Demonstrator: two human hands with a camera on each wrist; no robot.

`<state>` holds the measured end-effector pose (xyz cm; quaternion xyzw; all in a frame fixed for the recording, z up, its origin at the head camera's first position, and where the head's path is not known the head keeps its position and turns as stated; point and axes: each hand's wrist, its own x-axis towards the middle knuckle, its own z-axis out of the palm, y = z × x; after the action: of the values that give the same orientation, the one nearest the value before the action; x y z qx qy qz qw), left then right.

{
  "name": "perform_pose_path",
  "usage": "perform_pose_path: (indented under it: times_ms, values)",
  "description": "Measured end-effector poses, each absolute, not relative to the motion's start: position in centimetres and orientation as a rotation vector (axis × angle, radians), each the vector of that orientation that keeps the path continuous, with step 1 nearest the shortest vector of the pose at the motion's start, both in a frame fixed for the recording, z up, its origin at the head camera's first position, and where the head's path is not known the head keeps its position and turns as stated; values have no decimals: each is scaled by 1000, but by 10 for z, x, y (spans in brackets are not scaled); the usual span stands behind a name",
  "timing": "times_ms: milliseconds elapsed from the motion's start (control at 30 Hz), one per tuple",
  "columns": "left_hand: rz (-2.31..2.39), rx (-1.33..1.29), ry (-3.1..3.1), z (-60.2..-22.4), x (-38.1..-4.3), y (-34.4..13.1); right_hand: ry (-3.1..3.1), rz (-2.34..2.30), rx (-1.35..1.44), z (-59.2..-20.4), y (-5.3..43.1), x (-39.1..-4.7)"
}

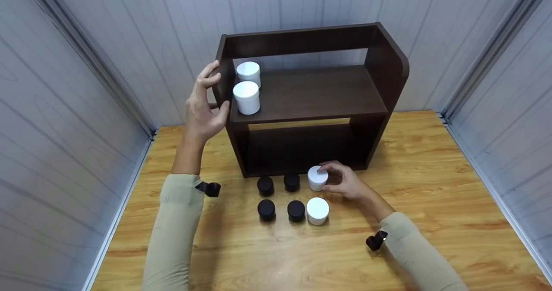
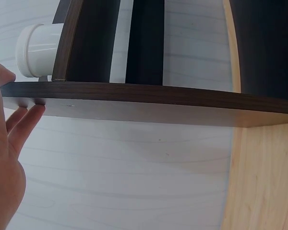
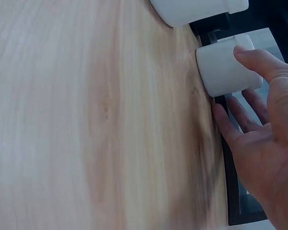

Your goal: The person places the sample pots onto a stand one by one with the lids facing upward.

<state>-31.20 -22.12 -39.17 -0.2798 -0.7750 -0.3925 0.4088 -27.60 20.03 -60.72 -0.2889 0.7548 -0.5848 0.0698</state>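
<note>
My left hand [image 1: 205, 105] grips the left side panel of a dark brown two-tier shelf [image 1: 319, 90]. In the left wrist view its thumb lies at the panel's front edge, with fingers [image 2: 26, 125] against the outer face. Just inside that panel, two white lidded jars [image 1: 247, 99] stand one behind the other on the upper tier. At the shelf's front, my right hand [image 1: 347, 182] holds another white jar [image 1: 318, 179]. The right wrist view shows its thumb on the lid edge and its fingers around the jar's side.
Nearer me on the wooden table [image 1: 258, 256] stands one more white jar [image 1: 318, 211]. Several small black jars [image 1: 266, 210] are arranged in two rows to its left. Pale panelled walls [image 1: 64, 110] enclose the table at the back and sides.
</note>
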Motion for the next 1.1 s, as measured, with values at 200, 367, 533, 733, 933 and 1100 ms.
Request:
perform_pose_path:
  times_ms: [200,367,533,733,933,1100]
  values:
    - [-1000,-705,-1951,-392,-312,-220,2237,-1798,-874,-610,196,-275]
    - [-1006,-708,-1950,-393,-312,-219,2256,-1781,-853,-610,195,-274]
    - [-1011,-715,-1932,-393,-312,-219,2256,-1778,-857,-610,194,-275]
    - [-1011,-720,-1931,-393,-312,-219,2275,-1775,-866,-612,195,-276]
    - [-1007,-711,-1948,-393,-312,-219,2281,-1790,-840,-613,196,-274]
    - [-1004,-717,-1945,-393,-313,-219,2263,-1839,-821,-615,197,-272]
